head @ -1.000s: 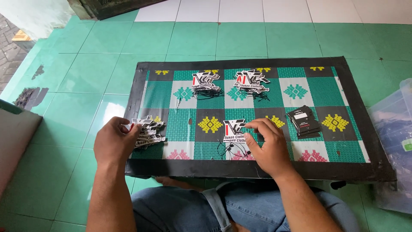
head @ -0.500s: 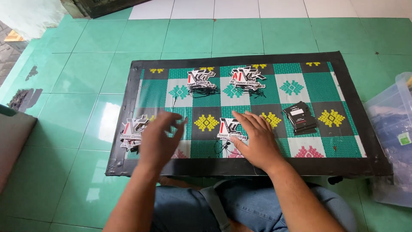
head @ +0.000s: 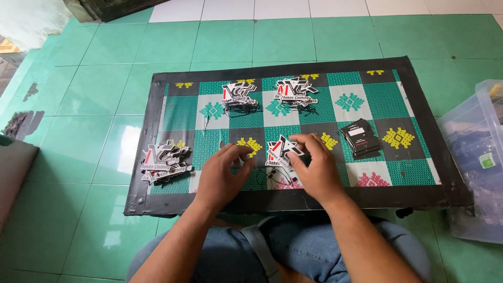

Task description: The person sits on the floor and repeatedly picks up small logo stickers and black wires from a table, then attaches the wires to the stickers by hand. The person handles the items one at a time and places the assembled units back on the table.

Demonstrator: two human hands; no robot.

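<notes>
Floor tiles (head: 78, 99): glossy glazed ceramic, reflective. Board cover (head: 408, 112): woven plastic mat, matt, ribbed. Tags (head: 280, 152) at board's 6 o'clock: printed card, smooth. Bin (head: 479, 157) at 3 o'clock: translucent plastic. Jeans (head: 304, 251): denim cloth.

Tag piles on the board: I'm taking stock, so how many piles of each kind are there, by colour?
White, black and red tag piles: 4, at far left, back left, back middle, and under the right hand.
Black tag piles: 1, at the right.
Total: 5 piles.
</notes>
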